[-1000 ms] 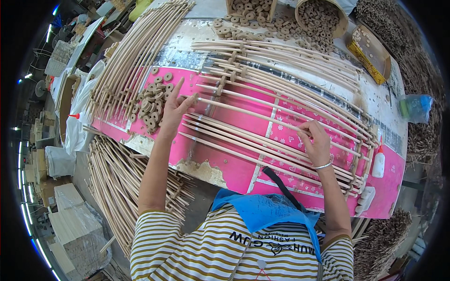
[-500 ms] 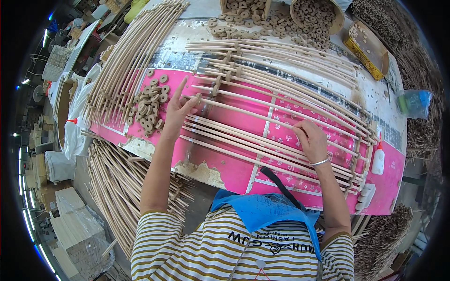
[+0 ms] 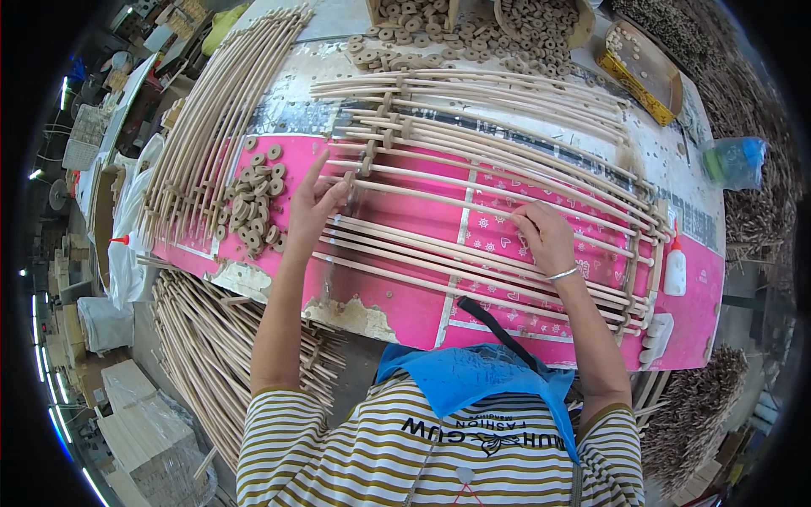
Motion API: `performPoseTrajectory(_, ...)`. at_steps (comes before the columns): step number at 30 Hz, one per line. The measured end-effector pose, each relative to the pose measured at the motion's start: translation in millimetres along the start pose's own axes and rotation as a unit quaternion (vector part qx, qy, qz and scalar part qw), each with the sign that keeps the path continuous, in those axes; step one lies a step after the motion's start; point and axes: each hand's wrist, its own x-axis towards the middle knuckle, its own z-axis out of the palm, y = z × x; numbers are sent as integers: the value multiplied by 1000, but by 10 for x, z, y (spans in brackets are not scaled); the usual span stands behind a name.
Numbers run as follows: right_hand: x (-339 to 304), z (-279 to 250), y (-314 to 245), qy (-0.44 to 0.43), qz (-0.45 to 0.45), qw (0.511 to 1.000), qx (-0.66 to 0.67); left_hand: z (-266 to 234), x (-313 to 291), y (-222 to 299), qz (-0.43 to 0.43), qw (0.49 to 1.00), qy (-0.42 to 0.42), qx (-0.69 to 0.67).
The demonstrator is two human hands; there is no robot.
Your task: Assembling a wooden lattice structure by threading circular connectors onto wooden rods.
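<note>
My left hand (image 3: 312, 203) is at the left end of a thin wooden rod. Its index finger points up and away from the thumb. The thumb tip is by a brown wooden ring (image 3: 350, 179) that sits around the rod near its end; I cannot tell how firmly it touches. Farther right, my right hand (image 3: 547, 238) pinches the wooden rod (image 3: 439, 197) between thumb and fingertips. More pale rods (image 3: 422, 256) lie side by side on the pink table covering, several with rings on both ends. A heap of loose rings (image 3: 253, 203) lies left of my left hand.
A long bundle of rods (image 3: 215, 110) rests at the far left, and another pile (image 3: 211, 338) lies below the table edge. A white glue bottle (image 3: 675, 272) stands at the right. Beyond are a spilled tub of rings (image 3: 549, 29) and a yellow box (image 3: 642, 72).
The view has shifted slightly, so the table appears farther left. My left index finger is a little lower and more bent. My right hand stays on the rod.
</note>
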Motion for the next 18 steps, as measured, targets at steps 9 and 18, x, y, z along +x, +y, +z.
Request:
performPoseTrajectory(9,6,14,103,-5,-23,1000,1,-28,28,39,281,787,31,549)
performPoseTrajectory(18,10,22,74,15,-30,999,-11,26,68,-64,257,810,28,527)
